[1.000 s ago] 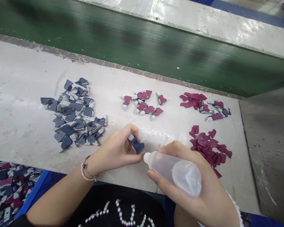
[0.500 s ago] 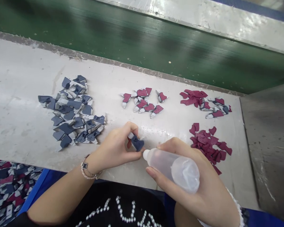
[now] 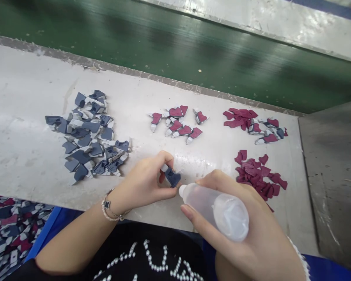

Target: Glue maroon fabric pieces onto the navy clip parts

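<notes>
Basically, dk-blue pc, angular, notched, pinched in L hand, cloudy btl gripped in R hand

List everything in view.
bottle: one, translucent, right hand
held part: one, blue and grey, left hand
loose parts: many, blue and grey, table left
maroon-faced parts: several, maroon and grey, centre
maroon pieces: many, maroon, two piles, right
mixed parts: several, maroon, grey, blue, upper right
parts container: one, blue, lower left
table: one, whitish, centre
back panel: one, green, top
ledge: one, silvery, top right
side panel: one, grey, right
garment: one, black, beaded, bottom
bracelets: count unclear, pale, left wrist
left hand: one, centre
right hand: one, right
</notes>
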Demonstrator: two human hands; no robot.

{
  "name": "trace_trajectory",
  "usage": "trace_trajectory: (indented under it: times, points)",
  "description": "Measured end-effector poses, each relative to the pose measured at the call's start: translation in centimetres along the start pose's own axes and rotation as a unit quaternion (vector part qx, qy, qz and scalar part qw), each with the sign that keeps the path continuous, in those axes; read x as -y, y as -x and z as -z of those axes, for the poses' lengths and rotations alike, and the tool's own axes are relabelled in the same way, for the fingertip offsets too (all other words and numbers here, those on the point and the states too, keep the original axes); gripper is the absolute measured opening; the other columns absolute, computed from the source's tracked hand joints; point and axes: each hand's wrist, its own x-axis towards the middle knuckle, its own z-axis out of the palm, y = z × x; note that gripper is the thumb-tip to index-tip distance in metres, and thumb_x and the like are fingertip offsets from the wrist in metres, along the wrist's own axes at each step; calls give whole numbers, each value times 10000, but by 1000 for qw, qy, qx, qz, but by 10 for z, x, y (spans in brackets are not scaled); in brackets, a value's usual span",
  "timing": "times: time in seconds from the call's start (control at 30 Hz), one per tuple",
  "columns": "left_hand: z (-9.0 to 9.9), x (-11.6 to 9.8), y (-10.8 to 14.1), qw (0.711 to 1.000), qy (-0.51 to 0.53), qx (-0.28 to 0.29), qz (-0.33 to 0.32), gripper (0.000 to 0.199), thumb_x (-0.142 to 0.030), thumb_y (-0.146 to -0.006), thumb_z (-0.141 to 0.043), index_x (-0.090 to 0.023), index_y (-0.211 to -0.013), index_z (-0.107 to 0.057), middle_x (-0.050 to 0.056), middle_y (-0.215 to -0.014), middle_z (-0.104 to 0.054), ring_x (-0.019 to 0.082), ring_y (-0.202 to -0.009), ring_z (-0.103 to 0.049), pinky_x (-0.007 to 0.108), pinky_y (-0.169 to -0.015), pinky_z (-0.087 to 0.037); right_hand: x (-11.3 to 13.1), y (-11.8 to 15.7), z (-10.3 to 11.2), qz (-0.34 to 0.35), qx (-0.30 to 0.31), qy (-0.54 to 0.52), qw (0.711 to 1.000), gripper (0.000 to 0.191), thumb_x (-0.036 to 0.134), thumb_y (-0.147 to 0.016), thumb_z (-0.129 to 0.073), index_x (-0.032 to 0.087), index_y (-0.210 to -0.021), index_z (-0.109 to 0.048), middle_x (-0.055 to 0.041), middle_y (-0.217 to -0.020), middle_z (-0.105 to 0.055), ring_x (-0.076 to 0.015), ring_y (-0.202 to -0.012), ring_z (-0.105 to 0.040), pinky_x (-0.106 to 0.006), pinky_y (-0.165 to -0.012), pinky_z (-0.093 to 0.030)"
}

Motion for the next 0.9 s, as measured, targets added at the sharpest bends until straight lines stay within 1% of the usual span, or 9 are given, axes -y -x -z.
trace_trajectory:
  times: [0.1,0.2,0.3,0.43,0.53,0.63,0.83,0.9]
  points:
    - [0,-1,-1,1000,7,15,-4,332,-264,-785,-725,-247,-962,-445,-49,-782,-573,99,-583,-528,218,-509,-407,0,0,2,-16,-32,-7,999,217,325,-922,-648,244,-779,-507,62,-599,-572,-108,-474,-570,-245,-429,-420]
    - [2,-2,-1,1000,13,20,-6,332,-281,-795,-724,-247,-968,-442,-52,-768,-564,99,-583,-530,215,-508,-408,-1,-1,2,-13,-48,0,999,199,324,-917,-657,246,-800,-517,49,-645,-601,-119,-520,-599,-241,-447,-442]
    - [2,-3,0,1000,20,16,-5,335,-286,-794,-725,-245,-966,-441,-47,-780,-568,102,-595,-540,211,-507,-415,-2,-1,3,-9,-46,-1,999,166,314,-916,-660,248,-838,-530,45,-683,-624,-125,-548,-618,-241,-467,-459]
    - [1,-2,0,1000,24,12,0,330,-255,-788,-723,-245,-963,-444,-44,-800,-583,101,-599,-542,211,-514,-433,-1,-1,6,-10,-27,-8,1000,177,307,-912,-664,243,-819,-528,65,-658,-598,-103,-524,-594,-229,-474,-456]
    - [0,-3,0,999,27,27,-1,334,-277,-783,-734,-242,-962,-454,-36,-819,-594,99,-591,-537,214,-511,-432,-1,-1,7,-8,-25,-5,1000,177,307,-907,-667,242,-818,-528,66,-653,-595,-101,-516,-589,-230,-466,-448]
    - [0,-4,-1,999,36,36,3,342,-308,-787,-735,-240,-969,-454,-28,-830,-604,102,-594,-547,215,-509,-433,-1,-2,5,-12,-32,-12,999,171,323,-896,-680,248,-844,-535,56,-666,-606,-117,-537,-598,-238,-462,-449]
    - [0,3,-1,998,34,43,4,336,-330,-784,-731,-241,-956,-456,-48,-748,-574,104,-561,-537,203,-483,-398,-3,-3,1,-26,-25,-59,998,164,304,-869,-711,239,-866,-561,41,-709,-629,-134,-589,-605,-257,-518,-460]
    - [1,3,3,999,36,22,6,309,-304,-790,-716,-242,-968,-472,-46,-761,-593,109,-587,-564,200,-508,-421,-6,-1,3,-33,-40,-97,994,218,320,-821,-765,233,-870,-571,50,-693,-615,-133,-587,-595,-253,-527,-463]
